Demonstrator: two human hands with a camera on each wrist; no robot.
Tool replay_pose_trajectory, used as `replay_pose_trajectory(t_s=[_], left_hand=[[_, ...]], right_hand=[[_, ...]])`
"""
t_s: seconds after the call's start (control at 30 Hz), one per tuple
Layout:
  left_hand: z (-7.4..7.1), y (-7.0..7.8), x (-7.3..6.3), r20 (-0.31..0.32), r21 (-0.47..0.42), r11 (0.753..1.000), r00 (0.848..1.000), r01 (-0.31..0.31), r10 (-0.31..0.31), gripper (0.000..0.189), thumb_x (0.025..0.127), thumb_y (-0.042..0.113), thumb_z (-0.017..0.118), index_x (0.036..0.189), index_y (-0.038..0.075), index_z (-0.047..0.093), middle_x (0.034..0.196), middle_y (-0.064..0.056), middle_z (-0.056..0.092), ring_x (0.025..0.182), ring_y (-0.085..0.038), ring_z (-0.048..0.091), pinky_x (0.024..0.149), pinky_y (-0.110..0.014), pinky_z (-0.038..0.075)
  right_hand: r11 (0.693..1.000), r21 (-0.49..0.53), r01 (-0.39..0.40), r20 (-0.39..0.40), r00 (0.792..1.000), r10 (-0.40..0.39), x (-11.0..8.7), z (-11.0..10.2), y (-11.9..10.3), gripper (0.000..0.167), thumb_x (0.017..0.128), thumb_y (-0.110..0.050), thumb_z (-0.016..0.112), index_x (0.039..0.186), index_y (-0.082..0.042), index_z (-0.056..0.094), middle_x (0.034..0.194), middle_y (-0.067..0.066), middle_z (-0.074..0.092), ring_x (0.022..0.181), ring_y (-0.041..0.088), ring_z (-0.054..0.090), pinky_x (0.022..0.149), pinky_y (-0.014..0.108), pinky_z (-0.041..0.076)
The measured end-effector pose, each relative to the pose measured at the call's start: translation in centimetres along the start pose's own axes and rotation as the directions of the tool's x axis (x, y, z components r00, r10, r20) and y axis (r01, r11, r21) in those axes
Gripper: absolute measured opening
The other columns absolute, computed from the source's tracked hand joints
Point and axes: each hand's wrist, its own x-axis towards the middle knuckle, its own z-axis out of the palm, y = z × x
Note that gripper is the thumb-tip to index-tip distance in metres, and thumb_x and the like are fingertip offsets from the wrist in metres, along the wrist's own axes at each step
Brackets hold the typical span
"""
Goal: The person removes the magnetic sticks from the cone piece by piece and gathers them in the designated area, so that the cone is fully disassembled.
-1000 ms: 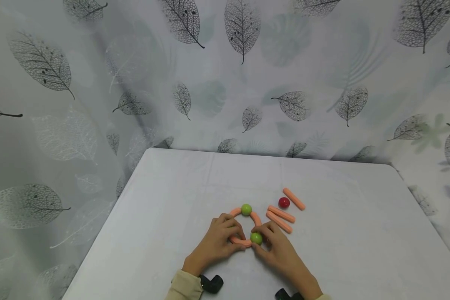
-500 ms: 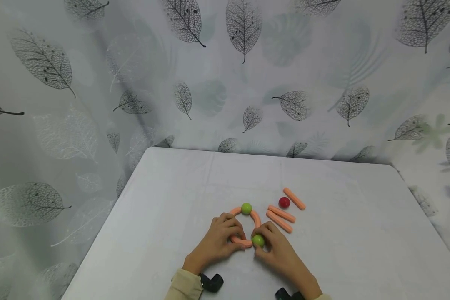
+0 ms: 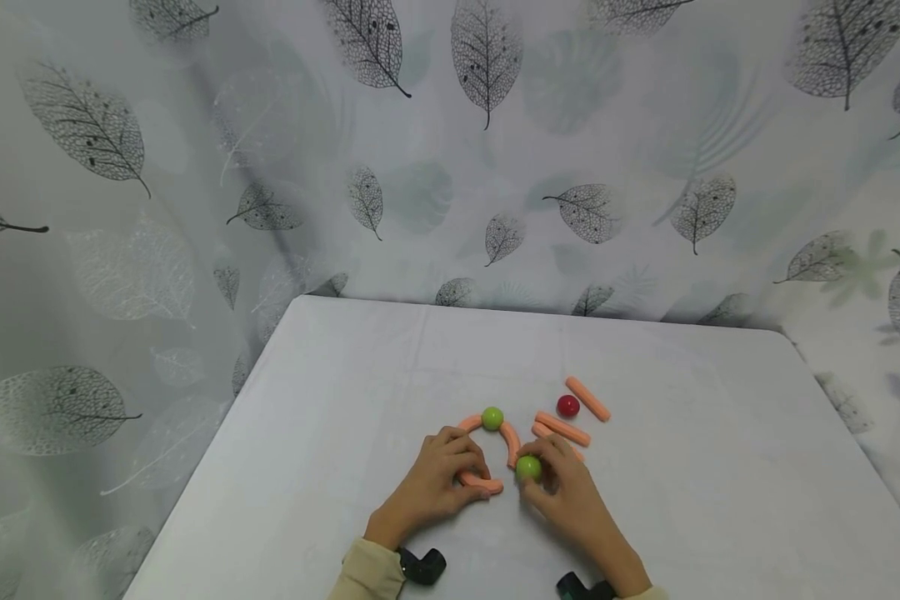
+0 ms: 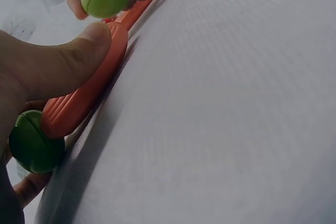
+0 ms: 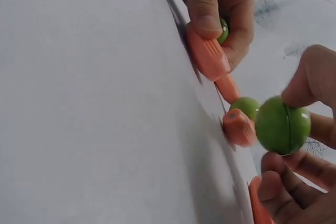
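My right hand point(image 3: 566, 487) pinches a green ball point(image 5: 283, 125) with a seam round it, between thumb and fingers. That ball is off the table, close beside the lower end of a curved orange rod point(image 3: 511, 446). With its thumb on a ribbed, curved orange rod point(image 4: 100, 77), my left hand point(image 3: 438, 479) holds that piece low on the table. A second green ball point(image 4: 35, 142) sits at this rod's other end, mostly covered by the left fingers. Farther back, a third green ball point(image 3: 492, 418) joins two curved rods, forming an arc with a gap at the front right.
Right of the arc lie a red ball point(image 3: 567, 406) and three straight orange rods, one of them point(image 3: 588, 398) farthest back. The right hand partly covers the nearest rod. A white table point(image 3: 330, 400) bears everything, with a leaf-patterned curtain point(image 3: 435, 208) behind.
My right hand has drawn its green ball off the front rod's end and moved it right and slightly back. The left hand stays in place, and the ring now has a gap.
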Motion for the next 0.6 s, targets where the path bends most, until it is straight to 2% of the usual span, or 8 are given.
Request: replay_pose_trajectory(t_s=[0.03,0.13,0.2,0.33,0.5,0.6], left_hand=[[0.0,0.0,0.0,-0.003,0.001,1.000,1.000,0.001,-0.001,0.022,0.081,0.045,0.086,0.091,0.031,0.073,0.109,0.015,0.067,0.117,-0.010,0.053,0.088,-0.033,0.038],[0.0,-0.1,0.0,-0.020,0.001,1.000,1.000,0.005,-0.005,0.021,0.081,0.045,0.086,0.090,0.031,0.072,0.108,0.016,0.067,0.116,-0.010,0.053,0.088,-0.034,0.038],[0.1,-0.1,0.0,-0.038,0.004,1.000,0.999,0.012,-0.012,0.021,0.081,0.044,0.087,0.089,0.031,0.072,0.106,0.016,0.067,0.115,-0.010,0.053,0.087,-0.034,0.038],[0.1,-0.2,-0.1,-0.084,0.032,0.999,0.996,0.033,-0.030,0.021,0.081,0.042,0.088,0.088,0.030,0.072,0.104,0.015,0.068,0.113,-0.010,0.054,0.085,-0.034,0.038],[0.0,-0.2,-0.1,-0.126,0.055,0.997,0.991,0.056,-0.048,0.023,0.080,0.039,0.090,0.090,0.027,0.073,0.104,0.013,0.069,0.111,-0.012,0.054,0.084,-0.035,0.039],[0.0,-0.4,-0.1,-0.140,0.062,0.996,0.988,0.068,-0.059,0.024,0.080,0.039,0.089,0.092,0.027,0.072,0.106,0.012,0.068,0.111,-0.013,0.054,0.083,-0.034,0.039]], right_hand=[[0.999,-0.007,0.037,-0.043,0.998,-0.037,0.1,-0.1,0.1,0.042,0.075,0.008,0.077,0.108,-0.016,0.069,0.103,-0.006,0.058,0.079,0.007,0.052,0.066,0.021,0.047],[0.995,-0.049,0.084,-0.144,0.985,-0.091,0.2,-0.4,0.5,0.045,0.074,0.011,0.078,0.113,-0.009,0.068,0.108,0.000,0.060,0.081,0.007,0.053,0.069,0.018,0.048],[0.995,-0.062,0.080,-0.194,0.977,-0.091,0.3,-0.7,0.6,0.046,0.074,0.013,0.078,0.114,-0.006,0.068,0.110,0.004,0.060,0.083,0.007,0.053,0.070,0.015,0.047],[0.996,-0.081,0.026,-0.257,0.965,-0.046,0.3,-1.2,0.8,0.046,0.074,0.013,0.079,0.116,-0.003,0.067,0.110,0.007,0.058,0.084,0.009,0.052,0.071,0.011,0.044],[0.995,-0.079,-0.068,-0.285,0.958,0.043,0.5,-2.2,1.2,0.043,0.081,0.008,0.079,0.121,-0.002,0.067,0.115,0.010,0.059,0.090,0.009,0.053,0.075,0.007,0.046],[0.990,-0.061,-0.126,-0.311,0.945,0.101,0.5,-2.8,1.6,0.041,0.085,0.003,0.081,0.123,-0.003,0.066,0.114,0.010,0.059,0.093,0.006,0.054,0.079,0.006,0.046]])
